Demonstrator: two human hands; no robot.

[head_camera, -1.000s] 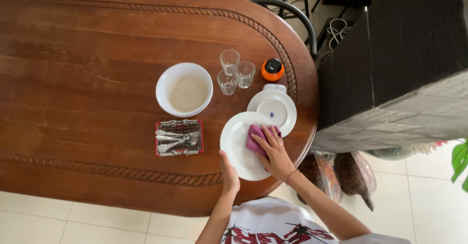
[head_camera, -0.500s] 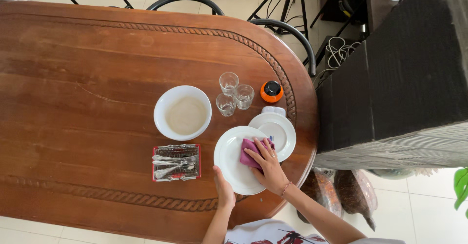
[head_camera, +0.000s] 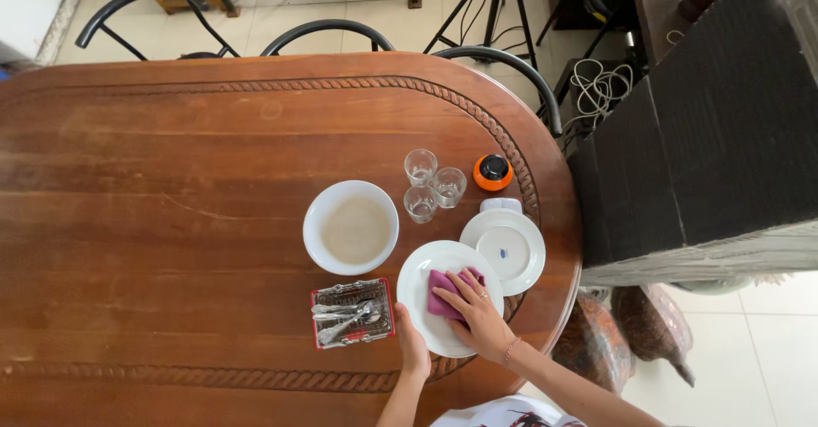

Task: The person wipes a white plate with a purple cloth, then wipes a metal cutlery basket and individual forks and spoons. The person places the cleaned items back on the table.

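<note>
1. Landmark: the plate [head_camera: 422, 286], white and round, lies flat on the wooden table [head_camera: 170, 222] near its right-hand rounded end. All positions below are given relative to this plate.
2. The cloth [head_camera: 443, 291], magenta and bunched, lies on the plate's face, right of the plate's centre. It has no clear long axis; it is a crumpled wad.
3. The right hand [head_camera: 474, 309] lies palm-down on the near right part of the plate. Its fingers are loosely spread and pressed flat onto the cloth, which sits directly under and just beyond the fingertips, toward the plate's far left.
4. The left hand [head_camera: 414, 349] is at the plate's near edge. The thumb appears to lie on the rim; whether the fingers curl beneath cannot be told.
5. Of the two hands, the right is the one on the cloth; the left touches only the plate.
6. A saucer [head_camera: 509, 249], white with a small blue mark, lies just beyond the plate on the right, its edge touching or overlapping the plate's rim.
7. A white bowl [head_camera: 351, 227] stands to the far left of the plate, close by.
8. A red-edged wire basket [head_camera: 352, 311] of cutlery stands just left of the plate.
9. Three clear glasses [head_camera: 433, 185] stand in a cluster beyond the plate; an orange jar [head_camera: 492, 172] with a black lid stands beyond those, to the right.
</note>
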